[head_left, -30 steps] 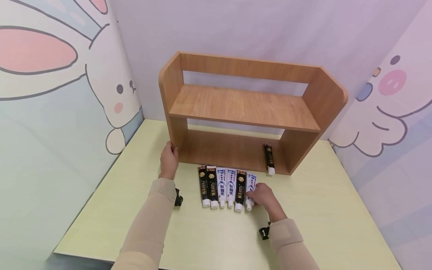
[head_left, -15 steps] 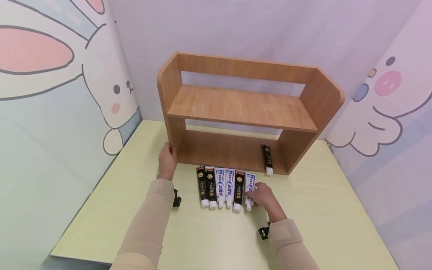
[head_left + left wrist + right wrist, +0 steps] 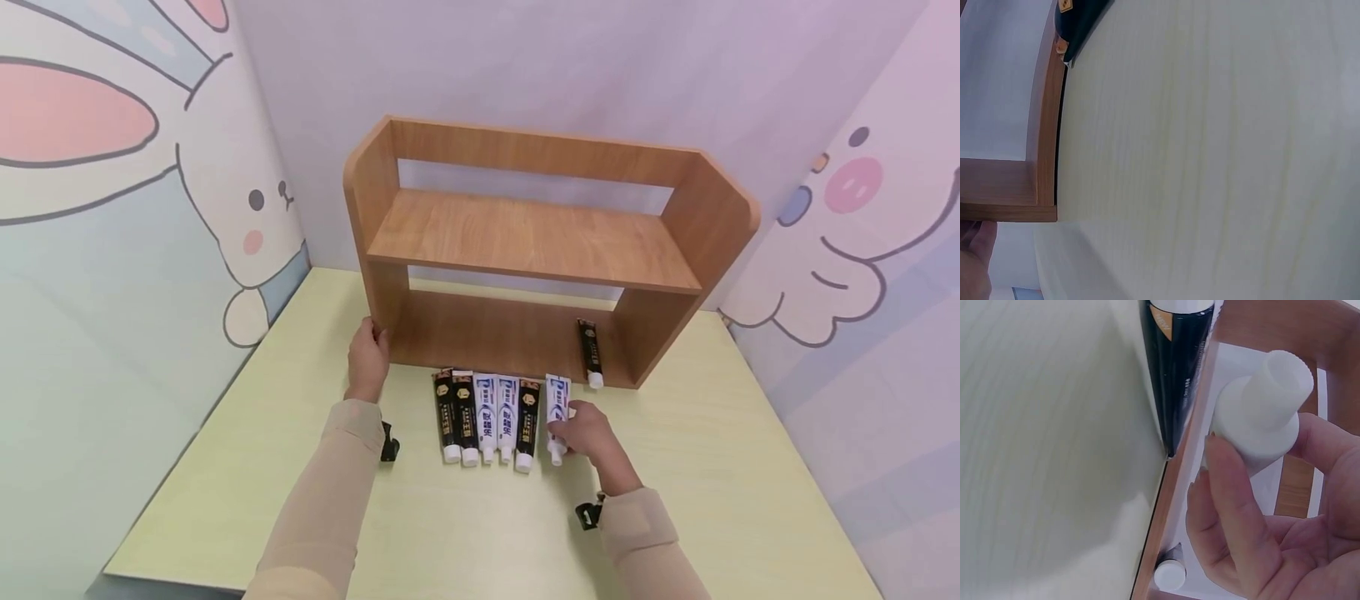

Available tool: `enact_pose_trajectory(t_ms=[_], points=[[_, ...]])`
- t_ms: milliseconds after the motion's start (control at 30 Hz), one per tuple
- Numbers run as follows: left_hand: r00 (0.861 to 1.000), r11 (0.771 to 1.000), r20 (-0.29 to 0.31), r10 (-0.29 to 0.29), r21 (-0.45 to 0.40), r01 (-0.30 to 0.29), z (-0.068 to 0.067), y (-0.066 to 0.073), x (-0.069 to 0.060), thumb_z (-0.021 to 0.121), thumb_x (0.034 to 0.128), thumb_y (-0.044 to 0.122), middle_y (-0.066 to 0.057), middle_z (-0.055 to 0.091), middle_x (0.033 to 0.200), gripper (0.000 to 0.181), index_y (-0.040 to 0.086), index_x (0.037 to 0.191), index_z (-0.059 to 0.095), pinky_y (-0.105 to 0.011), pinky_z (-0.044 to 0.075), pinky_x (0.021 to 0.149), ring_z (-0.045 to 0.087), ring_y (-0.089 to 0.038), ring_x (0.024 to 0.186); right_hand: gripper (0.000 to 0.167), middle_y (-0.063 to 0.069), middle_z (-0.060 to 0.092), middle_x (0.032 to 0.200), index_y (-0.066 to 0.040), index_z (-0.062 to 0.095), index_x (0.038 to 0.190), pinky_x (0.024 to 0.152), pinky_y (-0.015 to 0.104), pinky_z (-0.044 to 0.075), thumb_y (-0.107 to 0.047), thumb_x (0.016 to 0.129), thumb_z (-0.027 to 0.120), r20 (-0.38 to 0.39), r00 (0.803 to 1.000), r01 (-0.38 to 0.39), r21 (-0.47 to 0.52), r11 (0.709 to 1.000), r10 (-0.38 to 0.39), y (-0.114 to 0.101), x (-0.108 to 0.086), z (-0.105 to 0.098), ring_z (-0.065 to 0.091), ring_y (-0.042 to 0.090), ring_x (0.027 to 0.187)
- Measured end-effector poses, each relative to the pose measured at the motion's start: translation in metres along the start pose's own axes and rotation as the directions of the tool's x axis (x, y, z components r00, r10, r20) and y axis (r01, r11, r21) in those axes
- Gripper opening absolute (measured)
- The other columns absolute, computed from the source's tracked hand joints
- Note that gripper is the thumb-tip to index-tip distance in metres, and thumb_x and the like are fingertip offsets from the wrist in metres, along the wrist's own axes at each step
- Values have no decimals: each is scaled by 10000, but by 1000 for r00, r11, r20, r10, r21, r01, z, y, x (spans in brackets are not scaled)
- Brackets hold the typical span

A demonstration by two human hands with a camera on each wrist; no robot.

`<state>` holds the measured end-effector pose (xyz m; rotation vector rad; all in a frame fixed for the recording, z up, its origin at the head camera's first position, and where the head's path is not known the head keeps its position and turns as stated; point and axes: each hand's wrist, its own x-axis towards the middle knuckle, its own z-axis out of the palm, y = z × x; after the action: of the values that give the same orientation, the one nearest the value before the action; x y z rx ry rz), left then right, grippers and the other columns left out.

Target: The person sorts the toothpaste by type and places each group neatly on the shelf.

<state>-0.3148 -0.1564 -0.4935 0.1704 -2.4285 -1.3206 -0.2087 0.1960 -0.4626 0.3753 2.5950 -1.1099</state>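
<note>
My right hand (image 3: 591,432) pinches a white and blue tube (image 3: 557,410) by its side, a small gap right of the row. In the right wrist view its white cap (image 3: 1266,406) sits between thumb and fingers of the right hand (image 3: 1260,531). Side by side in front of the shelf lie black tubes (image 3: 528,427) and white tubes (image 3: 487,417). My left hand (image 3: 368,360) grips the lower left side panel of the wooden shelf (image 3: 525,237); in the left wrist view only part of this hand (image 3: 975,262) shows, against the panel (image 3: 1010,213).
A black tube (image 3: 590,352) lies on the shelf's bottom board near its right end, white cap toward the front. The shelf stands on a pale yellow-green table (image 3: 750,467), with cartoon-printed walls (image 3: 187,292) at both sides and a plain wall behind.
The white tube in my right hand has lifted a little and moved away from the row's right end. My left hand keeps its grip on the side panel. The view has shifted slightly.
</note>
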Motion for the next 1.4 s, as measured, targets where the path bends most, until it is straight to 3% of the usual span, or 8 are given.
enact_pose_trajectory(t_ms=[267, 967, 1400], points=[[1000, 1000, 10, -7, -4, 7, 0, 1, 1, 513, 1025, 115, -196, 554, 1184, 266, 6, 1263, 465, -508, 486, 883, 545, -343, 1036, 644, 238, 599, 1056, 101, 393, 1395, 625, 351, 566, -120, 871, 697, -4, 1000, 4, 25, 1000, -4, -8, -9, -8, 636, 228, 717], [1000, 1000, 6, -1, 27, 0, 1, 1, 1, 504, 1025, 101, -202, 565, 1120, 244, -9, 1242, 476, -495, 490, 836, 554, -343, 995, 661, 247, 595, 1059, 66, 373, 1429, 626, 375, 567, -111, 881, 695, -22, 993, 114, 32, 993, -113, -24, -35, -31, 638, 229, 700], [1000, 1000, -12, 6, 10, -6, 0, 1, -1, 530, 1015, 94, -201, 568, 1095, 236, -14, 1221, 490, -492, 496, 834, 551, -345, 971, 678, 234, 562, 1129, 11, 384, 1440, 626, 324, 550, -185, 886, 724, -36, 993, 112, -3, 994, -112, -35, -48, -46, 614, 253, 745]])
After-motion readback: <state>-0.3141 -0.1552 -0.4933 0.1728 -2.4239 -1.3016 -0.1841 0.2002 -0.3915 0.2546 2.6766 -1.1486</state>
